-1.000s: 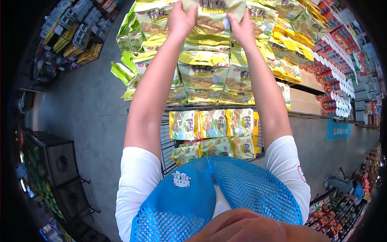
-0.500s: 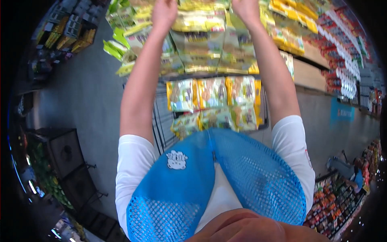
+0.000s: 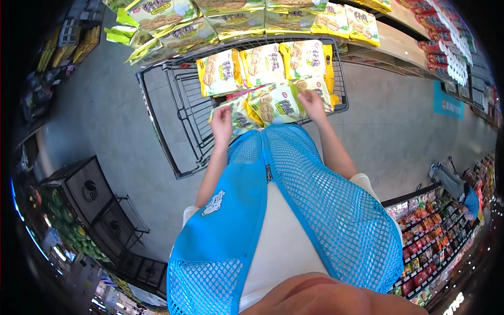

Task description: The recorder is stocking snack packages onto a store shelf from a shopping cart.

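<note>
A black wire shopping cart in front of me carries yellow-and-green snack packets in two rows. The far row includes a packet lying flat beside its neighbours. My left hand has its fingers closed at the outer edge of the near-left packet. On the other side, my right hand pinches at packet edges, where the near-middle packet meets the near-right packet; which edge it grips I cannot tell. A strip of red shows between the two rows.
Beyond the cart, similar packets are stacked on a display. A wooden shelf with red-and-white packages runs to the right. Dark crates of green produce stand at left. A person is at a snack rack at lower right.
Both hands have come back from the display stack to the near row of packets in the cart. My view has shifted, so more of the cart shows.
</note>
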The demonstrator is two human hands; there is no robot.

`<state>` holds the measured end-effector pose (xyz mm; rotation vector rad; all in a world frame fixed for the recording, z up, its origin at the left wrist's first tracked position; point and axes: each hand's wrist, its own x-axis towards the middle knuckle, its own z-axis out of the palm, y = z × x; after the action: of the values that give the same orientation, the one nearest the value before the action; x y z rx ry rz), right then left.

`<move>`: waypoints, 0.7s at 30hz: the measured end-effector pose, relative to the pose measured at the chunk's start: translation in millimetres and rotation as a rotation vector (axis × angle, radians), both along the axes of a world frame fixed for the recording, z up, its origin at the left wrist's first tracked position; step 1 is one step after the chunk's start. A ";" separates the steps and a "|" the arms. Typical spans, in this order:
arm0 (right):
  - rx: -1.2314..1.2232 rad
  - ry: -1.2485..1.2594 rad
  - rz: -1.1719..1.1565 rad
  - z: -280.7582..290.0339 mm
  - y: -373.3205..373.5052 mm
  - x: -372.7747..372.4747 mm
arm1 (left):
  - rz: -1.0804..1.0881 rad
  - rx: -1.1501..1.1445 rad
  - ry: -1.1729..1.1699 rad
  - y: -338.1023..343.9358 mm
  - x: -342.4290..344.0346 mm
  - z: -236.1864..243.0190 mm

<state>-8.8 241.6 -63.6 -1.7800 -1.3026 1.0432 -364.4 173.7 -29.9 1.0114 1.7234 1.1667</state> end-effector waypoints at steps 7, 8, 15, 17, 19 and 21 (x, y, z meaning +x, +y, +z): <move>-0.198 -0.142 0.195 -14.5 -2.0 -2.6 | -0.120 -0.164 0.093 -20.2 3.2 3.7; -0.133 -0.190 0.229 -6.6 -0.1 -3.8 | -0.144 -0.107 0.129 -16.6 6.3 9.2; 0.134 -0.308 0.505 116.3 31.9 -44.8 | -0.438 0.031 0.345 38.1 19.1 32.6; 0.355 -0.355 0.696 153.7 39.2 -50.1 | -0.550 -0.031 0.320 52.6 39.0 61.1; 0.477 -0.401 0.733 186.5 44.5 -52.4 | -0.647 -0.139 0.280 64.1 44.9 74.9; 0.576 -0.367 0.817 216.2 43.7 -55.0 | -0.602 -0.003 0.263 59.4 42.3 59.4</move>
<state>-63.8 285.2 152.5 -1.0153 -2.3784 0.6074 -322.1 233.1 29.5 1.5958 1.4472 0.6627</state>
